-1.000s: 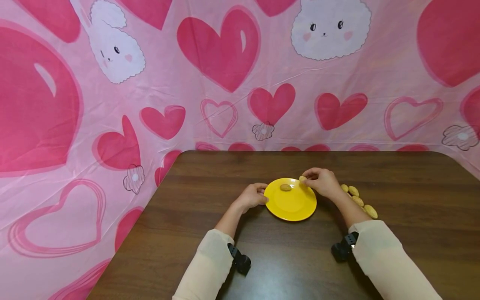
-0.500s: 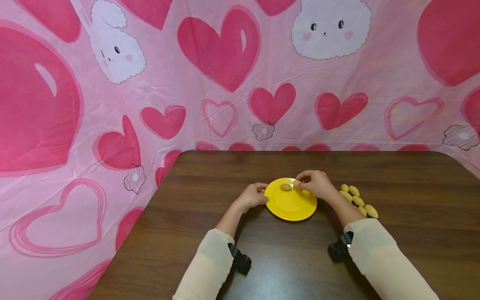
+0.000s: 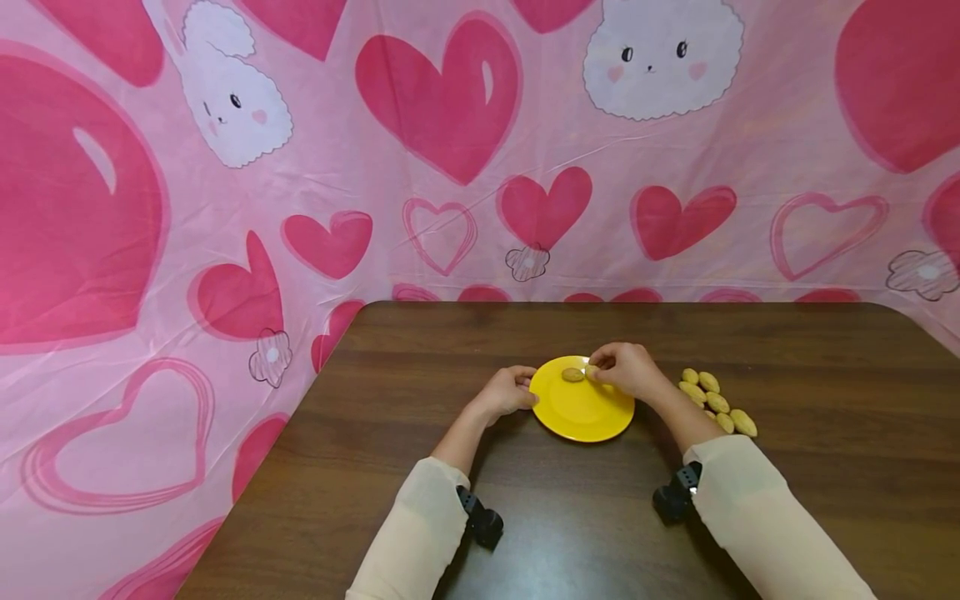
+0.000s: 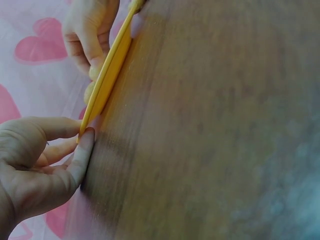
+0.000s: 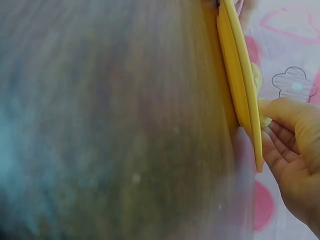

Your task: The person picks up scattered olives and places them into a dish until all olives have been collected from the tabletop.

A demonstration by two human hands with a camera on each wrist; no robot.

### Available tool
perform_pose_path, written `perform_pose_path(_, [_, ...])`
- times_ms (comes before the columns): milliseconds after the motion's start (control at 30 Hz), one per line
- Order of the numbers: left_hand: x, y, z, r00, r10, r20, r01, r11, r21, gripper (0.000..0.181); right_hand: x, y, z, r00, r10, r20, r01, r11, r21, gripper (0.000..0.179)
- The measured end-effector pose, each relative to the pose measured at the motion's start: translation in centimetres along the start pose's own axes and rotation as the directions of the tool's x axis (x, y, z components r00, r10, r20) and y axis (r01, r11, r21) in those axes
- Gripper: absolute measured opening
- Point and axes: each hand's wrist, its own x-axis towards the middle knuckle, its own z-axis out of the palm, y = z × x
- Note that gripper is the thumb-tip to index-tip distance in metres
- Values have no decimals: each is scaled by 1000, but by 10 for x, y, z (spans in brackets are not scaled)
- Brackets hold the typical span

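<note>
A yellow plate (image 3: 581, 414) lies on the table. My left hand (image 3: 504, 393) pinches its left rim, and the left wrist view has fingertips on both sides of the plate's edge (image 4: 107, 80). Over the plate's far right part, my right hand (image 3: 628, 371) pinches an oval yellow-tan piece (image 3: 591, 372), mostly hidden by the fingers. Another such piece (image 3: 572, 375) rests on the plate just left of it. Seen from the right wrist, this resting piece (image 5: 256, 78) has a rough, lined surface, and the held one (image 5: 265, 120) shows between thumb and fingers.
Several more oval yellow-tan pieces (image 3: 716, 402) lie in a cluster right of the plate, beside the right forearm. The brown wooden table (image 3: 570, 533) ends at a pink heart-patterned cloth (image 3: 450, 250) behind. Both wrists carry small black cameras.
My right hand has moved left and inward from the plate's far right rim, bringing the pinched oval piece next to the resting one. My left hand stays on the rim.
</note>
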Motion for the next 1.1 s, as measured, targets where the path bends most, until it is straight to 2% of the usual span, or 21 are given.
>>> perform_pose_path(267, [0,0,-1,1000,-4,2,4,1000,7,48,2,-3,2,1000,9,20,-8,999,-48,18])
perform_pose_path(633, [-4,5,-1,1000,-7,10,7,1000,-5,48,2,-4,1,999,28,32,-27,998,-53,19])
perform_pose_path(1100, [0,0,-2,1000,6,15,-6,1000,-12,49,0,-3,-4,999,-21,38,24,997,-73,21])
